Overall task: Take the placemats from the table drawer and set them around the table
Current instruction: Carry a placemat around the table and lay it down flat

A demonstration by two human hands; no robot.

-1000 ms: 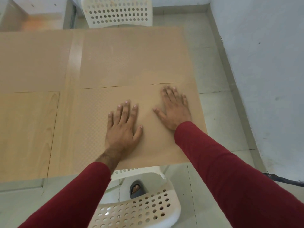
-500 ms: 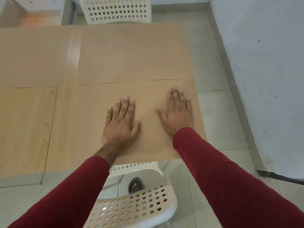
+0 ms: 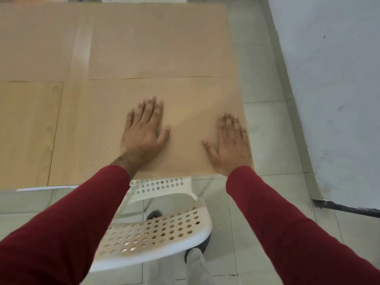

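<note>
Both hands, left hand [image 3: 144,133] and right hand [image 3: 230,144], press flat with fingers straight on a thin tan textured placemat [image 3: 98,124] at the wooden table's [image 3: 28,128] near corner; likely light, floppy, best lifted by an edge.

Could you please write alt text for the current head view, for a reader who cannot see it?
Both hands, left and right, lie flat with fingers straight on a tan placemat at the table's near right corner. More placemats cover the table beyond it, and a white perforated chair stands just below the table edge.
</note>
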